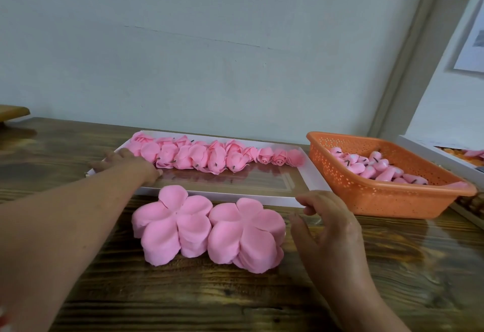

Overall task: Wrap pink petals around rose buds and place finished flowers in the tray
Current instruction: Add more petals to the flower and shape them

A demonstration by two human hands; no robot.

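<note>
Petal stacks (pixel 209 229) between hands; left hand (pixel 123 164) flat in tray (pixel 309 171), right hand (pixel 327 221) spread, empty.

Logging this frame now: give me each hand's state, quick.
Left hand: open, fingers spread flat at the left end of the tray, holding nothing.
Right hand: open, fingers loosely curled beside the petal stacks, holding nothing.

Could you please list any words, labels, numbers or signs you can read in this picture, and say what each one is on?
None can be read.
The sheet on the wall at the far right is too blurred to tell whether it carries text.
The white tray, orange basket and pink petal stacks show no lettering.
</note>
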